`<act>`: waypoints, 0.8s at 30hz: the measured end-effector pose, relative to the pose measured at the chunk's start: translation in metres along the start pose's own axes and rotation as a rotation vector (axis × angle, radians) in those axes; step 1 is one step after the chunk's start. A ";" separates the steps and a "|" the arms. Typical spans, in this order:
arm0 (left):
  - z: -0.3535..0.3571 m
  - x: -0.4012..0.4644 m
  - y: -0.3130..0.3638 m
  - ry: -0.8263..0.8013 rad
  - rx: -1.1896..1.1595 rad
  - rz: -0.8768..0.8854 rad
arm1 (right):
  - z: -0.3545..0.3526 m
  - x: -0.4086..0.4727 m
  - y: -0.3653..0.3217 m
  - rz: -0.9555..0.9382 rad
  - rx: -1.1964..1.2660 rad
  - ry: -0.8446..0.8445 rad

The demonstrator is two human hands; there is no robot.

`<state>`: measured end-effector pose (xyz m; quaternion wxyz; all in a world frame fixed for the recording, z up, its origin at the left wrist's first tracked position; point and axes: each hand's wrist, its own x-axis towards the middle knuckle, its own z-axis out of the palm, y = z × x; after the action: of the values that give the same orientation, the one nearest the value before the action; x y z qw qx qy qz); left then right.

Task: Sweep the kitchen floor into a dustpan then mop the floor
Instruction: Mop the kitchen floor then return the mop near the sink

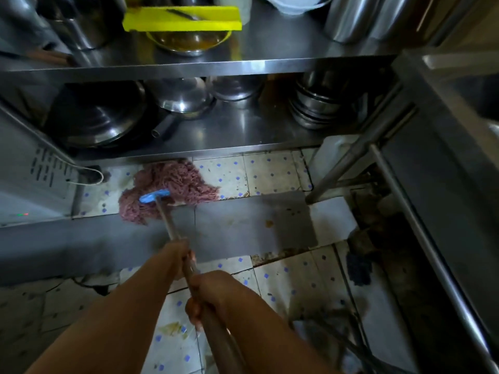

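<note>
**Mop on tiles, both hands on handle**

Left hand (pixel 180 256) wraps the mop handle (pixel 172 228) further down the shaft, fingers curled round it; right hand (pixel 208 295) grips the same handle higher up, nearer the body, fist closed round the wood; handle slants up-left to a blue clamp (pixel 154 197); pink string mop head (pixel 172 188) lies spread on the tiled floor (pixel 272 171), just in front of the lower steel shelf (pixel 243 136); strands partly overlap a grey metal strip (pixel 243 225) crossing the floor; shelf holds pots, lids and stacked bowls (pixel 316 109); yellow board (pixel 182 18) sits on the upper shelf over a bowl; brownish stain (pixel 172 329) on the tiles near the right forearm; no dustpan visible.
</note>
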<state>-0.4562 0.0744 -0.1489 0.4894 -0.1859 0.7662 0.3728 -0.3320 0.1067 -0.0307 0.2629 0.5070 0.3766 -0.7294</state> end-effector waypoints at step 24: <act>0.295 -0.076 0.026 -0.517 0.034 0.001 | -0.225 -0.052 0.048 -0.030 0.814 0.184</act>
<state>-0.2586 0.3080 -0.1430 0.6716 -0.0756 0.6221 0.3951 -0.1557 0.2624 -0.0405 -0.0043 0.6271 0.0870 -0.7740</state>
